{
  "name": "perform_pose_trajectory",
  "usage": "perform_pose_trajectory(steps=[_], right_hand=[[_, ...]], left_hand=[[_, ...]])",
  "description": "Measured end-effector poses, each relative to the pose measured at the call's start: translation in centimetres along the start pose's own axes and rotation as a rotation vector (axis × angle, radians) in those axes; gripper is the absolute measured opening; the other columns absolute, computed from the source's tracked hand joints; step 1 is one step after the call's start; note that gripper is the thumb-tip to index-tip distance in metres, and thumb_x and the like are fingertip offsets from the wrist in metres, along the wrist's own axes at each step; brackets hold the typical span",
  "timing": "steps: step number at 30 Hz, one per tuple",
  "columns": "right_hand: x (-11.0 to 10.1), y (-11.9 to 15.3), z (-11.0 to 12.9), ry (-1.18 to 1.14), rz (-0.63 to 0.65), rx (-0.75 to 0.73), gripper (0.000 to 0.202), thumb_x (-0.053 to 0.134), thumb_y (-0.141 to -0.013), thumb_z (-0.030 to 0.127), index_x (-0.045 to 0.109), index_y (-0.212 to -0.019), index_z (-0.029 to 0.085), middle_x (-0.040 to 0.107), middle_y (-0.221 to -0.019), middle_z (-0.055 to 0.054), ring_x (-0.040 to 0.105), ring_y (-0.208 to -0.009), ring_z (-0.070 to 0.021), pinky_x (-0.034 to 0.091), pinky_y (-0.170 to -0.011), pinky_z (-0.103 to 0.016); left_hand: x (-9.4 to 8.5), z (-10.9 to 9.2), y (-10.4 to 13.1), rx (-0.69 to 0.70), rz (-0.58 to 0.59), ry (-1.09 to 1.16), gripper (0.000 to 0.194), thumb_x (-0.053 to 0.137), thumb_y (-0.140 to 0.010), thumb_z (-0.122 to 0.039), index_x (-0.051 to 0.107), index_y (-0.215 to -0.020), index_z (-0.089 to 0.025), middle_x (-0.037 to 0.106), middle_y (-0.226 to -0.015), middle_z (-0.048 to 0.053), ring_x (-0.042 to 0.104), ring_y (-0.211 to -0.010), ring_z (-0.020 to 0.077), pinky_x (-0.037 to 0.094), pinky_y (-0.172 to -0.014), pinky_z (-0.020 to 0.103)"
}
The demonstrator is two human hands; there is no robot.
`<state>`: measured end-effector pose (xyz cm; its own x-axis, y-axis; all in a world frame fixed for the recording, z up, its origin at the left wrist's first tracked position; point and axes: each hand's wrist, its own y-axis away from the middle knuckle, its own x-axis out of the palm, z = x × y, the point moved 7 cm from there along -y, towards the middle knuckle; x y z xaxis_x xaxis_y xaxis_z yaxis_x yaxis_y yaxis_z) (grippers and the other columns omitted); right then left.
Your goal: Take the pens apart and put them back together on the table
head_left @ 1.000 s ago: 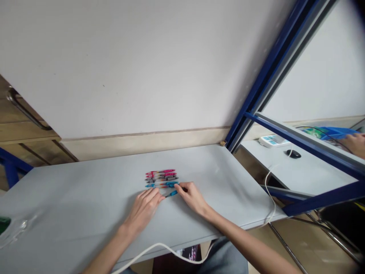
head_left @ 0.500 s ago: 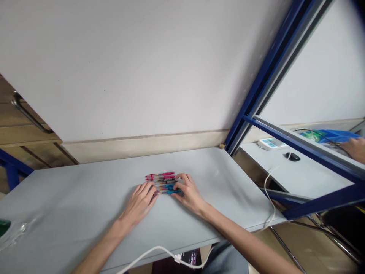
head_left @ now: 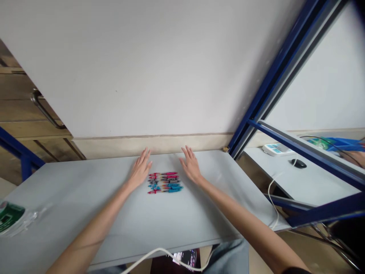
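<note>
Several pens [head_left: 165, 182] lie side by side in a stacked row on the grey table [head_left: 114, 220], with red, grey and blue ends. My left hand [head_left: 140, 167] is raised just left of the pens' upper end, fingers stretched out and holding nothing. On the other side, my right hand [head_left: 190, 165] is also open and empty, its fingers spread toward the wall. Neither hand touches the pens.
A green and clear plastic package [head_left: 13, 217] sits at the table's left edge. A white cable [head_left: 159, 250] crosses the front edge. Beyond the blue frame [head_left: 256, 102] on the right are a black mouse [head_left: 299, 163], a blue tray [head_left: 342, 144] and another person's hand [head_left: 355, 156].
Both hands have left the ends of the pens and moved up and outward, toward the wall. The pens now lie uncovered. The view has shifted slightly.
</note>
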<state>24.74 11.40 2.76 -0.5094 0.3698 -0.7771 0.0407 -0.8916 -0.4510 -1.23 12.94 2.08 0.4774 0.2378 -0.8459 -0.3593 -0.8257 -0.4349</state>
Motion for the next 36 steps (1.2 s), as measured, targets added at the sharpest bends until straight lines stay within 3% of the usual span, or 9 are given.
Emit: perform_pose_trajectory(steps=[6, 10, 14, 18, 29, 36], right_hand=[[2.6, -3.6, -1.4, 0.188, -0.099, -0.006, 0.059, 0.028, -0.104, 0.028, 0.017, -0.162, 0.025, 0.013, -0.169, -0.003, 0.005, -0.156, -0.0237, 0.014, -0.124, -0.049], [3.3, -4.8, -2.9, 0.197, -0.164, 0.101, 0.062, 0.029, -0.102, 0.028, 0.013, -0.162, 0.022, 0.005, -0.170, -0.009, 0.003, -0.156, -0.0302, 0.016, -0.122, -0.052], [4.1, -5.6, -5.7, 0.165, -0.227, 0.370, 0.071, 0.030, -0.100, 0.032, 0.005, -0.161, 0.005, 0.004, -0.166, -0.025, 0.005, -0.154, -0.0375, 0.019, -0.119, -0.058], [4.9, -6.1, -6.9, 0.151, -0.253, 0.487, 0.075, 0.027, -0.099, 0.032, -0.003, -0.157, -0.005, 0.008, -0.162, -0.035, 0.012, -0.153, -0.0403, 0.024, -0.116, -0.061], [5.1, -6.0, -6.6, 0.173, -0.273, 0.488, 0.077, 0.031, -0.098, 0.033, 0.002, -0.155, -0.010, 0.007, -0.160, -0.038, 0.013, -0.151, -0.0437, 0.026, -0.116, -0.056], [4.7, -5.7, -6.5, 0.186, -0.284, 0.476, 0.074, 0.029, -0.099, 0.031, 0.003, -0.157, -0.007, 0.011, -0.161, -0.036, 0.017, -0.151, -0.0409, 0.027, -0.115, -0.055]], left_hand=[[1.9, 3.7, -3.1, -0.204, -0.054, -0.141, 0.061, 0.023, -0.105, -0.041, 0.013, -0.162, -0.021, 0.009, -0.168, 0.008, 0.011, -0.156, 0.0269, 0.019, -0.124, 0.056], [2.7, 4.9, -3.9, -0.265, -0.059, -0.169, 0.065, 0.022, -0.105, -0.042, 0.005, -0.162, -0.019, 0.002, -0.168, 0.008, 0.007, -0.156, 0.0279, 0.017, -0.123, 0.058], [3.5, 5.1, -4.2, -0.250, -0.060, -0.202, 0.067, 0.024, -0.104, -0.043, 0.002, -0.162, -0.019, -0.003, -0.168, 0.009, 0.005, -0.156, 0.0280, 0.018, -0.123, 0.057], [4.0, 5.1, -4.2, -0.243, -0.062, -0.227, 0.069, 0.027, -0.103, -0.044, 0.002, -0.162, -0.017, -0.005, -0.168, 0.010, 0.003, -0.156, 0.0293, 0.018, -0.124, 0.056], [3.7, 4.7, -4.1, -0.247, -0.060, -0.246, 0.071, 0.031, -0.103, -0.043, 0.004, -0.162, -0.016, -0.006, -0.168, 0.009, 0.002, -0.156, 0.0286, 0.018, -0.124, 0.055], [3.3, 4.4, -3.9, -0.239, -0.084, -0.244, 0.069, 0.029, -0.103, -0.042, 0.005, -0.162, -0.017, -0.004, -0.168, 0.008, 0.004, -0.156, 0.0278, 0.020, -0.124, 0.054]])
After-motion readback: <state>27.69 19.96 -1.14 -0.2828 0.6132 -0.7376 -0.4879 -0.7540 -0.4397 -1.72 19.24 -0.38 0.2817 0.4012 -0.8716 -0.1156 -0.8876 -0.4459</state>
